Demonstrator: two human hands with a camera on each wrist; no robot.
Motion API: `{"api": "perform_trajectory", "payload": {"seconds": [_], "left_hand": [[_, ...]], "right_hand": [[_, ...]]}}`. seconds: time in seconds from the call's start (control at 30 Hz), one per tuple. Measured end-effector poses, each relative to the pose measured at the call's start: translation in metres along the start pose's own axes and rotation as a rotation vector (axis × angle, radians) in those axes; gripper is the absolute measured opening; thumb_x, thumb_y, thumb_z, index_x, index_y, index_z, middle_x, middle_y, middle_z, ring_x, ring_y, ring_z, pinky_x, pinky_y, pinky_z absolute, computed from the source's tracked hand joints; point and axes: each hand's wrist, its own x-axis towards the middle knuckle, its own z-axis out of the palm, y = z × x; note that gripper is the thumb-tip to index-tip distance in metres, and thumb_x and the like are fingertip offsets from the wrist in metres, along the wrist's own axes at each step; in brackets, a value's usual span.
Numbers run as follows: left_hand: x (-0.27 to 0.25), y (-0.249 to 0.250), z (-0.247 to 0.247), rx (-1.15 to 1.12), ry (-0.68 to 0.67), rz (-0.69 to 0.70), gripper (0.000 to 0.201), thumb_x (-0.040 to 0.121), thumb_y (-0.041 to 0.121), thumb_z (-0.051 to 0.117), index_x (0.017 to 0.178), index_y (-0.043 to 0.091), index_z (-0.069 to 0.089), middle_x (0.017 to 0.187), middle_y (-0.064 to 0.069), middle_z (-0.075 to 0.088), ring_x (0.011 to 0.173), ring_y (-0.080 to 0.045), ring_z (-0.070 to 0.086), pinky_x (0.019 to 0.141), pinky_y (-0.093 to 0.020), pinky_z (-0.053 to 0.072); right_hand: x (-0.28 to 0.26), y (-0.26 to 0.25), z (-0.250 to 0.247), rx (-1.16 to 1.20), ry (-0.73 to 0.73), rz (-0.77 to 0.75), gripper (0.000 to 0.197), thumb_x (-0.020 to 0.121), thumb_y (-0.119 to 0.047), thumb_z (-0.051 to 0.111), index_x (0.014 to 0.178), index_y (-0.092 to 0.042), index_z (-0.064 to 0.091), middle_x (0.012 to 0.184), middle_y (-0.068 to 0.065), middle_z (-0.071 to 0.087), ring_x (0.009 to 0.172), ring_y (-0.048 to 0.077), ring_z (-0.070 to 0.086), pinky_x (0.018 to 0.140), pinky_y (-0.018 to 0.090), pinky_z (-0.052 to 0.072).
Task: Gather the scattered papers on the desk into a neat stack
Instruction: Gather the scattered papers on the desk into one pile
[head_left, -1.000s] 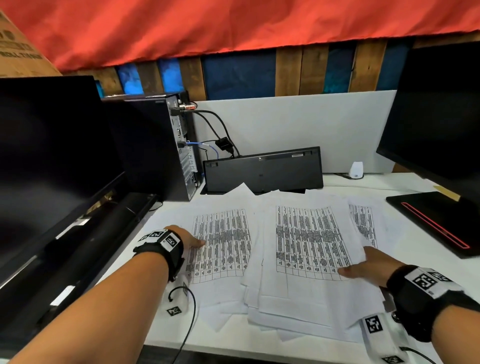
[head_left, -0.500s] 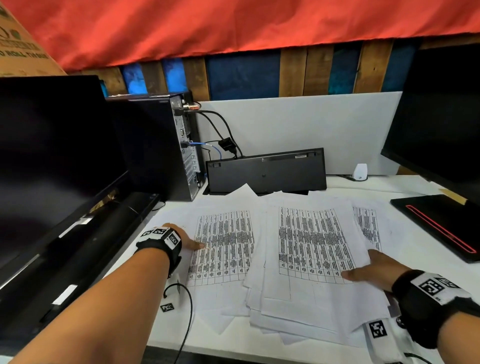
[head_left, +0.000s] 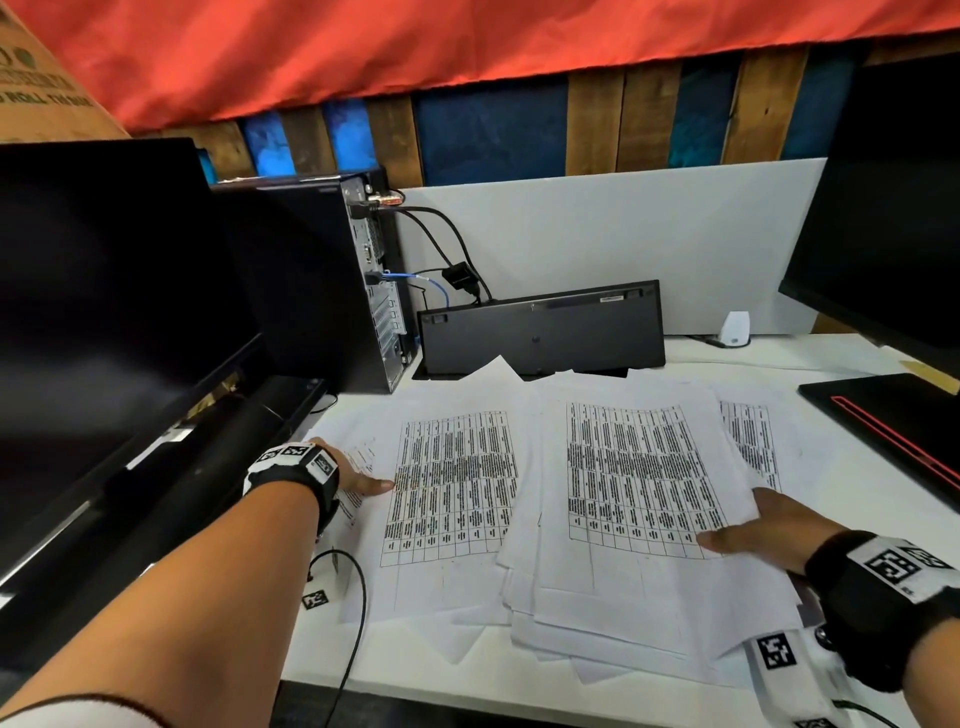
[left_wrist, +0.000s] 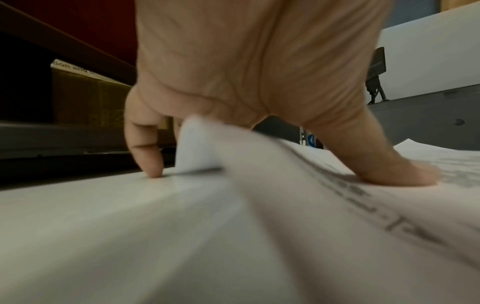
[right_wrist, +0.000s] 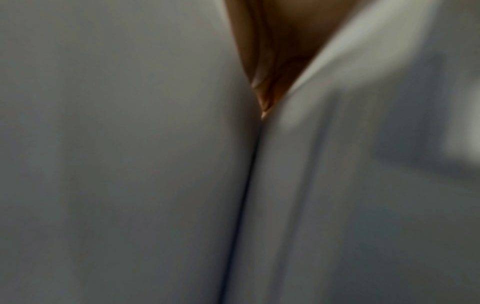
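Note:
White printed sheets lie spread over the white desk (head_left: 852, 499). A left sheet (head_left: 452, 493) and a thicker right pile (head_left: 639, 483) overlap, and one more sheet (head_left: 753, 441) pokes out at the right. My left hand (head_left: 363, 480) holds the left sheet's edge with the thumb (left_wrist: 400, 174) on top. That edge (left_wrist: 194, 144) curls up beside the little finger (left_wrist: 150, 164), which touches the desk. My right hand (head_left: 769, 535) grips the pile's right edge, thumb above and fingers hidden beneath. In the right wrist view only blurred paper and a wedge of palm (right_wrist: 275, 51) show.
A computer tower (head_left: 332, 280) and a keyboard on its edge (head_left: 540, 332) stand behind the papers. Dark monitors flank the desk, one left (head_left: 104, 291) and one right (head_left: 893, 208). A black pad with a red line (head_left: 893, 421) lies right. A cable (head_left: 353, 623) loops front left.
The left sheet's edge has lifted under my left hand, and print on a lower sheet now shows there. Both hands have stayed almost where they were.

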Motion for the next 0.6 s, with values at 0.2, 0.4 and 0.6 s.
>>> {"api": "perform_trajectory", "payload": {"seconds": [0.2, 0.4, 0.6], "left_hand": [[-0.014, 0.002, -0.011, -0.283, -0.013, 0.099, 0.097, 0.058, 0.052, 0.086, 0.137, 0.012, 0.046, 0.141, -0.008, 0.051, 0.128, -0.027, 0.048, 0.107, -0.038, 0.041], [-0.025, 0.006, -0.003, -0.683, -0.091, 0.224, 0.055, 0.067, 0.011, 0.086, 0.117, 0.014, 0.064, 0.117, -0.008, 0.068, 0.110, -0.031, 0.063, 0.102, -0.048, 0.047], [-0.053, 0.010, -0.051, -0.677, 0.330, 0.310, 0.047, 0.071, 0.002, 0.082, 0.113, 0.006, 0.062, 0.105, -0.012, 0.067, 0.101, -0.034, 0.063, 0.086, -0.039, 0.052]], "right_hand": [[-0.005, -0.003, 0.000, 0.012, 0.010, 0.009, 0.079, 0.046, -0.033, 0.092, 0.114, -0.009, 0.059, 0.100, 0.005, 0.071, 0.094, 0.025, 0.067, 0.086, 0.036, 0.053], [-0.016, -0.011, 0.002, 0.056, 0.008, -0.015, 0.057, 0.067, -0.011, 0.084, 0.117, -0.004, 0.059, 0.103, 0.009, 0.070, 0.096, 0.026, 0.064, 0.075, 0.029, 0.048], [-0.022, -0.015, 0.002, 0.079, 0.007, -0.016, 0.047, 0.069, -0.003, 0.081, 0.111, -0.005, 0.060, 0.097, 0.009, 0.070, 0.098, 0.028, 0.063, 0.090, 0.036, 0.049]]}}
